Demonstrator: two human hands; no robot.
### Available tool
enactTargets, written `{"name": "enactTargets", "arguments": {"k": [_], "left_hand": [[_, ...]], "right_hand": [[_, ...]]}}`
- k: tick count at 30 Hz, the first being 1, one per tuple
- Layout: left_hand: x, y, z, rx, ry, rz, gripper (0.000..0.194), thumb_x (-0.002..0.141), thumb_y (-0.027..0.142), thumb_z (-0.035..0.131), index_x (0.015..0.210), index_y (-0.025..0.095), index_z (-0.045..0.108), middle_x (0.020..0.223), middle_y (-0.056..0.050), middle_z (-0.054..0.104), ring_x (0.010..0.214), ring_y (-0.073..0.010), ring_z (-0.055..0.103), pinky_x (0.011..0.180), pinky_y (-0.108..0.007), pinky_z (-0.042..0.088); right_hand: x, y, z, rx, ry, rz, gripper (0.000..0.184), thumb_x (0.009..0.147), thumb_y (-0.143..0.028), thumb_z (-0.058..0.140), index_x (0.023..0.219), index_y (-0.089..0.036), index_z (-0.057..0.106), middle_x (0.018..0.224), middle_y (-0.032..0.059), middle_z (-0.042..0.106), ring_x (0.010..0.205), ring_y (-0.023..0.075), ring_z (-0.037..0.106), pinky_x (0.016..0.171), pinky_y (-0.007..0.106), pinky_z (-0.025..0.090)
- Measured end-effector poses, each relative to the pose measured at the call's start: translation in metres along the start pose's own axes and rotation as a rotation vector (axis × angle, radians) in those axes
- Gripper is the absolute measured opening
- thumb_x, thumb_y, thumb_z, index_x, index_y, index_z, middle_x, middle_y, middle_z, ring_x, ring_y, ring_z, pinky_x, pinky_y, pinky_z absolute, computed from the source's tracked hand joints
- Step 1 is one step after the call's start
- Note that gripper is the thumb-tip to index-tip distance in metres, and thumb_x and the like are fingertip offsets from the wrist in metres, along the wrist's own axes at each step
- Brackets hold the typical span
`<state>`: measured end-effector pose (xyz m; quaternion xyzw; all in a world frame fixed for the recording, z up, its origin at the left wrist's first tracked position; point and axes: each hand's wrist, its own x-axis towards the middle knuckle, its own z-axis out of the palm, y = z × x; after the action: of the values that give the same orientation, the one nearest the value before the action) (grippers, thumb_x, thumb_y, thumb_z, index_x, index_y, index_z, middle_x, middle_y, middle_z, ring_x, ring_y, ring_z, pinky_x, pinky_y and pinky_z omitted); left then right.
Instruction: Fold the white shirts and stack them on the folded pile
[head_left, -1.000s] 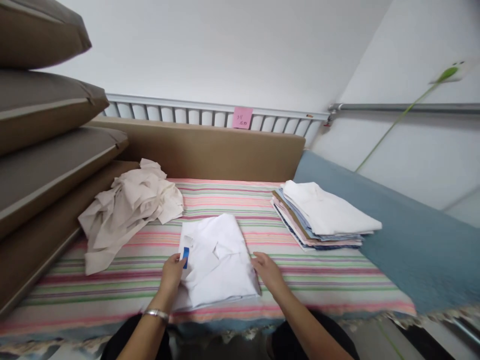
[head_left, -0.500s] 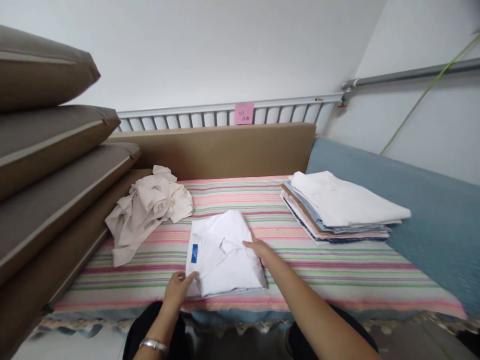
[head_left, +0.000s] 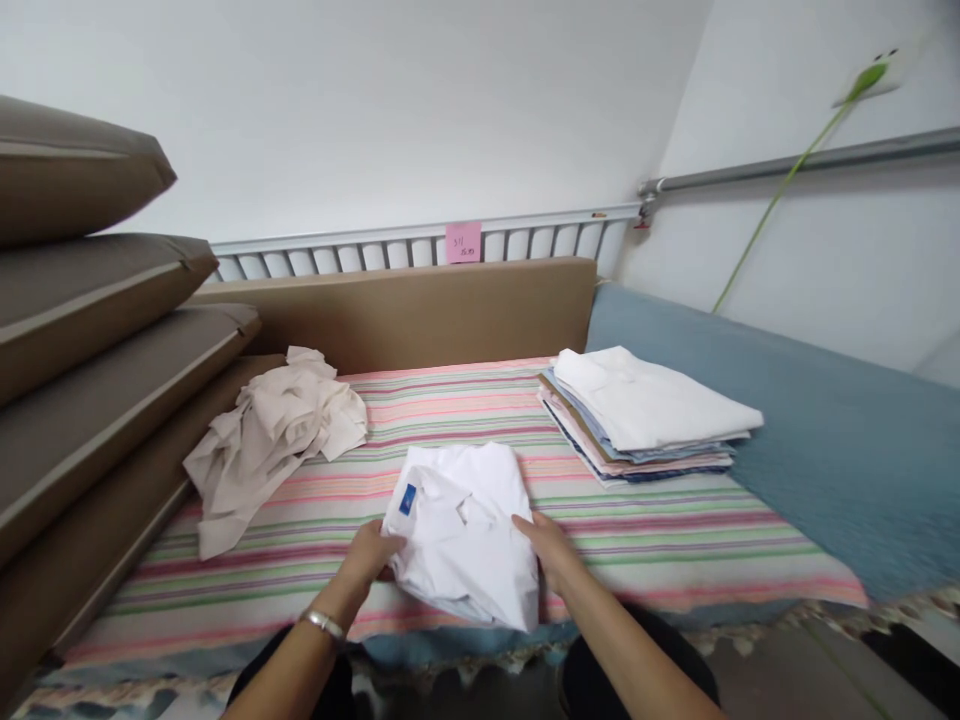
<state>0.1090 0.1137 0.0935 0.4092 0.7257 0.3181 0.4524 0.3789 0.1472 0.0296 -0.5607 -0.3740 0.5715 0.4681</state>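
A folded white shirt (head_left: 465,540) with a blue collar label is held between my two hands near the front of the striped cloth (head_left: 450,405). My left hand (head_left: 373,552) grips its left edge, thumb on top and the other fingers tucked beneath. On the opposite edge, my right hand (head_left: 549,548) pinches the fabric the same way, its fingers mostly hidden below. The shirt looks slightly tilted, with its near edge sagging. Whether it is fully off the cloth I cannot tell.
A stack of folded shirts (head_left: 649,410), white on top, lies to the right. A crumpled beige garment (head_left: 281,430) rests on the left beside piled brown cushions (head_left: 97,370). Behind stand a brown backrest cushion (head_left: 420,315) and a radiator with a pink note (head_left: 463,243).
Both hands now grip the shirt's sides, and it has turned slightly, its near edge sagging. My left hand has moved up along the left edge. The camera view has shifted right.
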Motion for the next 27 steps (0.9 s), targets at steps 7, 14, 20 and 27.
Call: {"name": "enactTargets", "arguments": {"k": [7, 14, 20, 27], "left_hand": [[0.023, 0.144, -0.002, 0.305, -0.070, 0.223, 0.018, 0.053, 0.007, 0.060, 0.070, 0.012, 0.059, 0.051, 0.001, 0.055, 0.050, -0.0146, 0.054, 0.047, -0.024, 0.045], [0.024, 0.235, -0.014, 0.426, -0.157, 0.336, 0.023, 0.053, 0.009, 0.066, 0.075, 0.011, 0.061, 0.063, -0.003, 0.062, 0.060, -0.0160, 0.059, 0.057, -0.027, 0.049], [0.079, 0.158, -0.025, 0.485, 0.007, 0.247, 0.019, 0.048, 0.003, 0.065, 0.063, 0.012, 0.057, 0.062, -0.009, 0.063, 0.079, -0.0290, 0.063, 0.070, -0.037, 0.047], [0.064, -0.002, -0.064, 0.319, 0.196, 0.163, 0.033, 0.060, 0.030, 0.061, 0.087, 0.013, 0.056, 0.067, -0.009, 0.066, 0.070, -0.0261, 0.064, 0.062, -0.033, 0.047]], "right_hand": [[-0.017, -0.101, -0.017, 0.188, 0.010, -0.107, 0.038, 0.059, -0.032, 0.069, 0.093, -0.017, 0.062, 0.080, 0.0051, 0.071, 0.072, 0.0208, 0.064, 0.060, 0.028, 0.048], [-0.053, -0.146, -0.018, 0.292, 0.172, -0.348, 0.055, 0.063, -0.039, 0.069, 0.113, -0.022, 0.054, 0.113, 0.0061, 0.063, 0.097, 0.0230, 0.060, 0.069, 0.029, 0.051], [-0.088, 0.009, 0.057, 0.351, 0.021, 0.197, 0.067, 0.062, -0.050, 0.069, 0.118, -0.025, 0.044, 0.094, 0.0079, 0.067, 0.082, 0.0235, 0.065, 0.061, 0.031, 0.052], [-0.088, 0.042, 0.016, 0.094, -0.125, 0.324, 0.048, 0.066, -0.046, 0.064, 0.104, -0.019, 0.052, 0.076, 0.0057, 0.066, 0.059, 0.0156, 0.064, 0.049, 0.023, 0.045]]}}
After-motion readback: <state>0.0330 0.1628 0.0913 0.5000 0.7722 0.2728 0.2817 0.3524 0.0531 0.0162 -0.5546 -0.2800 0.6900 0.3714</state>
